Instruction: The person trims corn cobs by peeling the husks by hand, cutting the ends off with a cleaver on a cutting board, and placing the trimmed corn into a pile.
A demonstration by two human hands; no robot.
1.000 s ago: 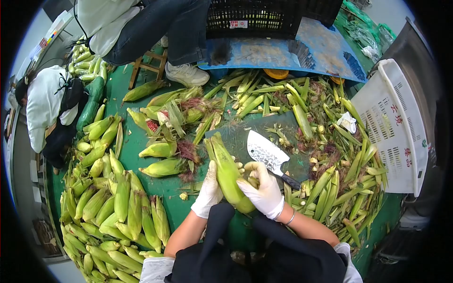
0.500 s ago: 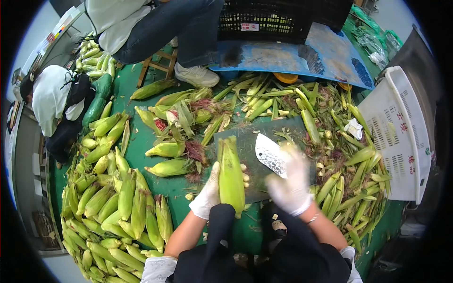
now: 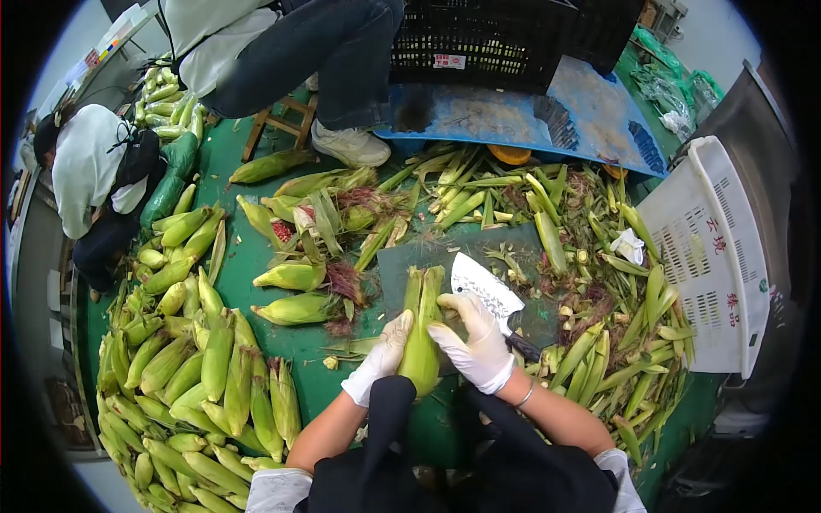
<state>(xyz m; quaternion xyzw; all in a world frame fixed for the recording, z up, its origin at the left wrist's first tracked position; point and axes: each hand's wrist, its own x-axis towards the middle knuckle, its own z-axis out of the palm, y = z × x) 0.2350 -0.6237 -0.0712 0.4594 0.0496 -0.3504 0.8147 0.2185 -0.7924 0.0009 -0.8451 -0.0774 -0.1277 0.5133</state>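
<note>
An ear of corn in its green husk stands upright before me, its top husk leaves parted by a slit. My left hand, in a white glove, is wrapped round its left side. From the right, my gloved right hand pinches the husk near the top with thumb and fingers. Just beyond it a cleaver with a speckled blade and dark handle lies on the dark cutting board. Loose corn ears with reddish silk lie left of the board.
A large pile of unhusked corn fills the left floor. Husk trimmings heap on the right beside a white crate. A black crate rests on a blue pallet. Two other people sit at the back and left.
My right hand has moved from the cleaver to the corn and now grips its husk. The cleaver lies flat on the board. The top of the husk has come apart.
</note>
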